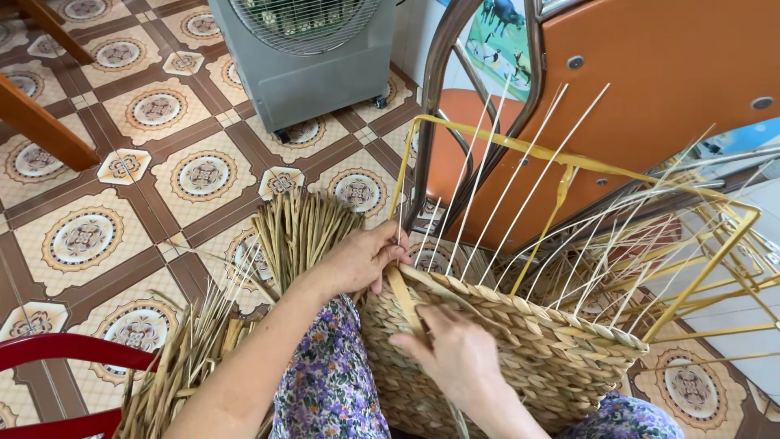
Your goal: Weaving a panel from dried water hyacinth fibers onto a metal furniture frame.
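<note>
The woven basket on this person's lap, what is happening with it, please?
A person is weaving a half-finished basket of braided tan straw that rests on their lap. The left hand grips the basket's corner at the rim; the right hand presses a flat straw strand against the woven side. Thin pale upright ribs and a yellow wire frame rise above it, unwoven. Bundles of dried straw lie on the patterned tile floor.

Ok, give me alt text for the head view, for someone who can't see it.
Two bare hands work on a half-woven straw basket resting on the person's lap: the left hand grips its rim corner, the right hand presses its woven side. Thin white stakes rise inside a yellow frame; loose straw bundles lie on patterned floor tiles.
</note>
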